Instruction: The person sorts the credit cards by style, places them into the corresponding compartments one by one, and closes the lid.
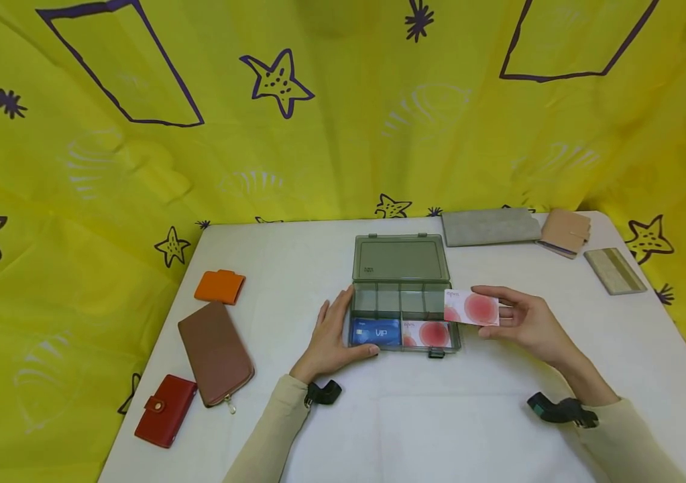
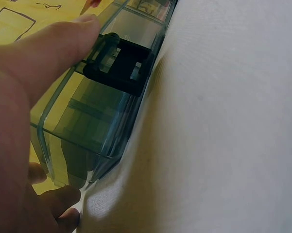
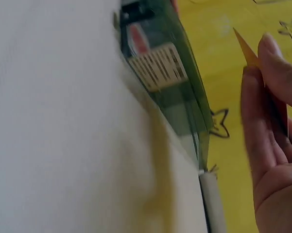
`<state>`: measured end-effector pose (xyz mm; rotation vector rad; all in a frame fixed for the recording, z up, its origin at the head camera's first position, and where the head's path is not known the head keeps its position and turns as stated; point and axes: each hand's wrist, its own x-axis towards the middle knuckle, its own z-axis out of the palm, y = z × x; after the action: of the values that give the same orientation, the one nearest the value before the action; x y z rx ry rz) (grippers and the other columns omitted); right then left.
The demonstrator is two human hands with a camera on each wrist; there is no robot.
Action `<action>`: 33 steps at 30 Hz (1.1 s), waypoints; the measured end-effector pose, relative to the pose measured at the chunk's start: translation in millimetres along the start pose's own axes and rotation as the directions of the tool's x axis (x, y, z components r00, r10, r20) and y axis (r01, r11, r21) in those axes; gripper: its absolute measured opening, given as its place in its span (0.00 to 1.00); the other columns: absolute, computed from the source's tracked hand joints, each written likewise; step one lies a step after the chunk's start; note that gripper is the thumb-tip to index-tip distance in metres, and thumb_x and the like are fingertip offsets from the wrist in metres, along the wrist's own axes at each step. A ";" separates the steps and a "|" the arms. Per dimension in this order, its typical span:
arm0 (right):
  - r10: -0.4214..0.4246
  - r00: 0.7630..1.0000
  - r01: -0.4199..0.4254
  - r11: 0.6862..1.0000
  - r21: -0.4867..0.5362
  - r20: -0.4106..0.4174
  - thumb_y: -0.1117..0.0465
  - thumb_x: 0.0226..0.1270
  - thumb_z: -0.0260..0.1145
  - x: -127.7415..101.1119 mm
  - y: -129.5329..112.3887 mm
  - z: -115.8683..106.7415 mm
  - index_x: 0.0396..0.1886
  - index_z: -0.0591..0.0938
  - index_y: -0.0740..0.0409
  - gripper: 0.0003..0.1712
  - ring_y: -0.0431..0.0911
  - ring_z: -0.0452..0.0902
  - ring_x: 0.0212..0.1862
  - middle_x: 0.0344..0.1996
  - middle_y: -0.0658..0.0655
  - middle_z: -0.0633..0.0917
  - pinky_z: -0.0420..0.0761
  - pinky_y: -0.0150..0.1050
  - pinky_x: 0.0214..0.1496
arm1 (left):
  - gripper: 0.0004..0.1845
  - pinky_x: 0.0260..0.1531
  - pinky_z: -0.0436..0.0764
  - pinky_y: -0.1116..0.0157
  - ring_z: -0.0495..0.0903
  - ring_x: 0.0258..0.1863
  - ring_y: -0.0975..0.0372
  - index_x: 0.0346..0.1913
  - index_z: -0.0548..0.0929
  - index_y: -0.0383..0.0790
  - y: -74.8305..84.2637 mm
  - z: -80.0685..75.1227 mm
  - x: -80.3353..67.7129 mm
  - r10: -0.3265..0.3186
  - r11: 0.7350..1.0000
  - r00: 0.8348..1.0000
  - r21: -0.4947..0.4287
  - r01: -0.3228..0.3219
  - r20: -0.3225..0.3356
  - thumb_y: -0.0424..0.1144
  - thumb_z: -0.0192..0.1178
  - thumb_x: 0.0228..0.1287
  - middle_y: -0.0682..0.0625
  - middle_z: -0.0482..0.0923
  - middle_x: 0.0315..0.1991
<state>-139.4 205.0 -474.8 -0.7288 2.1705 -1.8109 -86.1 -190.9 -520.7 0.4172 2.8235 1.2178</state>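
At the centre of the white table (image 1: pixel 487 416) I see a smoky translucent plastic box (image 1: pixel 402 295) with its lid standing open, a blue card (image 1: pixel 376 332) and a pink-spotted card (image 1: pixel 427 333) lying flat in its front compartments. My left hand (image 1: pixel 333 335) rests against the box's left side, fingers fairly straight along the wall and thumb at the front corner, gripping nothing. My right hand (image 1: pixel 526 322) pinches a white card with red circles (image 1: pixel 471 308) between thumb and fingers, just beside the box's right edge and above the table. Only the head view shows the wallets: an orange one (image 1: pixel 219 287), a long brown zipped pouch (image 1: pixel 215 353) and a red snap wallet (image 1: pixel 165 410) at left, a grey pouch (image 1: pixel 490 227), a tan folded wallet (image 1: pixel 564 232) and a beige card sleeve (image 1: pixel 614 271) at the far right. The left wrist view alone shows the black latch (image 2: pixel 120 68) on the glossy rounded box wall; the right wrist view gives the held card edge-on, thin and stiff, though blurred.
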 end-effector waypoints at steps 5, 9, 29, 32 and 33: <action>-0.090 0.996 0.087 0.960 -0.265 0.002 0.69 0.46 0.88 5.2 -5.8 28.7 0.65 0.84 0.63 0.42 0.32 0.82 0.46 0.58 0.39 0.87 0.83 0.23 0.50 | 0.67 0.86 0.37 0.44 0.49 0.87 0.48 0.88 0.46 0.42 1.2 -1.7 0.2 -0.001 1.000 1.000 -0.008 0.001 0.001 0.58 0.78 0.54 0.40 0.53 0.86; -0.182 0.982 0.185 0.913 -0.363 0.043 0.63 0.37 0.92 11.7 -1.7 44.7 0.62 0.87 0.57 0.45 0.35 0.78 0.51 0.59 0.54 0.88 0.79 0.26 0.50 | 0.67 0.86 0.37 0.45 0.49 0.87 0.49 0.87 0.46 0.42 0.9 -2.2 0.5 0.001 1.000 1.000 -0.010 -0.001 -0.005 0.57 0.79 0.54 0.41 0.53 0.86; 0.231 0.972 -0.226 0.970 -0.094 0.044 0.66 0.72 0.73 55.7 18.8 24.0 0.87 0.44 0.65 0.58 0.71 0.62 0.77 0.80 0.77 0.61 0.74 0.16 0.58 | 0.67 0.86 0.38 0.44 0.49 0.87 0.49 0.88 0.46 0.43 -1.1 -2.2 1.2 0.004 1.000 1.000 -0.001 -0.004 -0.007 0.57 0.79 0.54 0.41 0.53 0.86; 0.231 0.971 -0.229 0.972 -0.045 0.067 0.71 0.70 0.71 59.9 25.2 24.8 0.86 0.45 0.70 0.56 0.71 0.62 0.76 0.79 0.80 0.60 0.77 0.18 0.54 | 0.67 0.86 0.38 0.44 0.49 0.87 0.49 0.88 0.46 0.43 -1.2 -1.3 0.7 0.009 1.000 1.000 -0.003 -0.009 -0.007 0.57 0.79 0.54 0.41 0.53 0.86; 0.231 0.971 -0.229 0.973 -0.033 0.066 0.72 0.70 0.71 60.2 26.0 25.4 0.86 0.46 0.71 0.56 0.71 0.61 0.75 0.79 0.81 0.59 0.77 0.19 0.53 | 0.67 0.86 0.37 0.45 0.50 0.87 0.49 0.88 0.46 0.44 -1.3 -1.1 0.4 0.009 1.000 1.000 -0.001 -0.009 -0.005 0.57 0.79 0.54 0.41 0.53 0.86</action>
<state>-184.7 156.0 -496.9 -0.5115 2.1367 -1.6205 -87.0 -192.4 -520.9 0.4279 2.8278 1.2232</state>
